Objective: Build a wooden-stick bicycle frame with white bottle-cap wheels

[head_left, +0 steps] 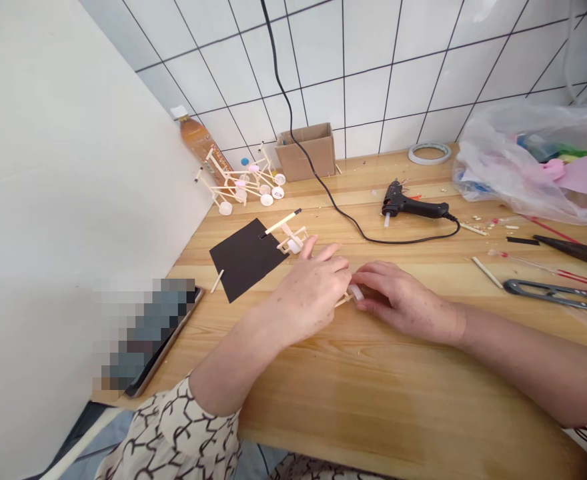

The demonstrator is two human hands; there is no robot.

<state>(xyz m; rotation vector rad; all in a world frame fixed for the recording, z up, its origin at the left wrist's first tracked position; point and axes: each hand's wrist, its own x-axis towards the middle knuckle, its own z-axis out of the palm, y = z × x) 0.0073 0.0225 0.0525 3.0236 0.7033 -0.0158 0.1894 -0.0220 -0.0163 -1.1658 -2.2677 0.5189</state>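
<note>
My left hand [318, 287] is at the table's middle, back upward, fingers bent over a small piece of pale thin sticks [343, 300]; its thumb is hidden. Against the left fingertips, my right hand [406, 303] curls its thumb and fingers around a small white wheel, seen nearly edge-on [356, 292]. Much of this piece is covered by the hands. Just beyond my left hand stands another small stick model [292, 240] with a white wheel, beside a black card [246, 260]. A pale stick with dark ends [282, 223] slants above the card.
Several stick models with white wheels [241, 187] stand before a drink bottle [198, 137]. Behind are a cardboard box [306, 153], a tape roll [429, 153] and a corded glue gun [413, 203]. Snips [548, 293] and a plastic bag [523, 167] lie right; a phone [163, 340], left.
</note>
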